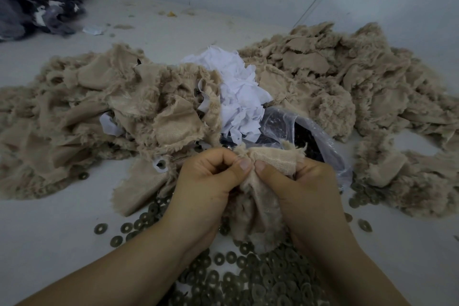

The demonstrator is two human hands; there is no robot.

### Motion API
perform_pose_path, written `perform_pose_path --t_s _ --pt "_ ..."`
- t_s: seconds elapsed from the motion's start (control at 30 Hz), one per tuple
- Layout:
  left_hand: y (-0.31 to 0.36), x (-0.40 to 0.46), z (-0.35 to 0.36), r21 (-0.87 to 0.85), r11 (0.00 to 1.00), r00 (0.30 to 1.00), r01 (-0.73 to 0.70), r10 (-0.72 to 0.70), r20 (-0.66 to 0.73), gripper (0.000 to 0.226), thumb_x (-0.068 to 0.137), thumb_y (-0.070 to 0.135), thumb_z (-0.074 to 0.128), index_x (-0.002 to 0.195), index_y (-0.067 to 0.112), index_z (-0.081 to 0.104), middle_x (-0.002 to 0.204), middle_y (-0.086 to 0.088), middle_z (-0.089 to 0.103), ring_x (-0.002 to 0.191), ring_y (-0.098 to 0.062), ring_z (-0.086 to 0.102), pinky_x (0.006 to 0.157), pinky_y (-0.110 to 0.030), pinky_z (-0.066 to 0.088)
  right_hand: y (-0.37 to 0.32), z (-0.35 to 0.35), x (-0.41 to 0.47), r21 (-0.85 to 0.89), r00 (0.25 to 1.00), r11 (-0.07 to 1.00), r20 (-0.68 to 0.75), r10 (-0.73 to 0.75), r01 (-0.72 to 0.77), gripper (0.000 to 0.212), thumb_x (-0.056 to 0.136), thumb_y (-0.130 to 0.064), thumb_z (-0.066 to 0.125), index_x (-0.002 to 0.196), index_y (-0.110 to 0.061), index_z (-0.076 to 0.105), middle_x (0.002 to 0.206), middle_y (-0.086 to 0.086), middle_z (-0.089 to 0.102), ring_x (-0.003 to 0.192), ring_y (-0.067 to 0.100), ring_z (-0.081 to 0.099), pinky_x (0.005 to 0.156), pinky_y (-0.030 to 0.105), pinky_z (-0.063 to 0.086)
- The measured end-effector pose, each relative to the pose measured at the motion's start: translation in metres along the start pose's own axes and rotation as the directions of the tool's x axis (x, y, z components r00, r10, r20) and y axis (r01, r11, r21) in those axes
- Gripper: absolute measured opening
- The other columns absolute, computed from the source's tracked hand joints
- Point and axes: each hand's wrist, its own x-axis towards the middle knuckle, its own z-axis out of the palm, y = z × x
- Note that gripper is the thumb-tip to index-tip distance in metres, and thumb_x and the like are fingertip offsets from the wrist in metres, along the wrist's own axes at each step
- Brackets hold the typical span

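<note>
front fur piece (273, 163): tan is shown, with fine woven ribbing seen on the smooth backing.
left fur heap (82, 107): the same sandy tan is seen throughout, unpatterned.
right fur heap (347, 82): sandy tan is repeated, slightly paler on the flat backings.
cloth scraps (236, 87): plain white is shown, faintly tinged with blue.
plastic bag (278, 123): clear film, through which black contents are seen.
washers (278, 285): a dull olive-bronze is shown.
dark cloth heap (29, 0): charcoal and black, broken by white patches.
tabletop (62, 218): plain pale grey.
small scrap (171, 14): yellow.

Plush-toy workshop: heaps of tan fur fabric pcs (335, 77), loose washers (260, 278), dark scrap pile (27, 0) on worktable (62, 226)
</note>
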Motion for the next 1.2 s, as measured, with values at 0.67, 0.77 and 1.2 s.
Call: perform_pose_path --t_s 0.67,0.77,1.2 --pt "-0.003 -0.007 0.007 0.203 0.97 0.976 -0.13 0.161 -0.145 0.028 0.085 0.019 0.065 0.067 -0.001 0.057 0.062 -0.026 0.048 0.06 -0.027 0.044 0.06 -0.041 0.043 0.014 0.006 0.0 0.301 0.969 0.921 0.095 0.228 -0.246 0.013 0.084 -0.01 0.071 0.094 -0.009 0.079 0.096 0.016 0.077 0.092 0.032 0.075 0.08 0.041 0.062" --pt "-0.002 -0.006 0.005 0.19 0.977 0.985 -0.102 0.126 -0.12 0.028 0.089 0.023 0.065 0.071 0.001 0.06 0.067 -0.026 0.056 0.063 -0.026 0.05 0.062 -0.041 0.047 0.014 0.003 0.003 0.289 0.962 0.919 0.122 0.243 -0.269 0.029 0.074 -0.024 0.073 0.099 -0.009 0.078 0.1 0.015 0.077 0.095 0.031 0.074 0.084 0.043 0.059" --pt "-0.002 -0.002 0.001 0.262 0.962 0.988 -0.077 0.11 -0.111 0.015 0.079 0.025 0.076 0.073 0.013 0.07 0.08 -0.024 0.067 0.074 -0.03 0.062 0.077 -0.057 0.055 0.016 -0.001 0.005 0.111 0.993 0.987 0.05 0.109 -0.114 0.01 0.079 -0.018 0.076 0.084 -0.025 0.082 0.086 0.006 0.079 0.084 0.024 0.076 0.073 0.036 0.063"
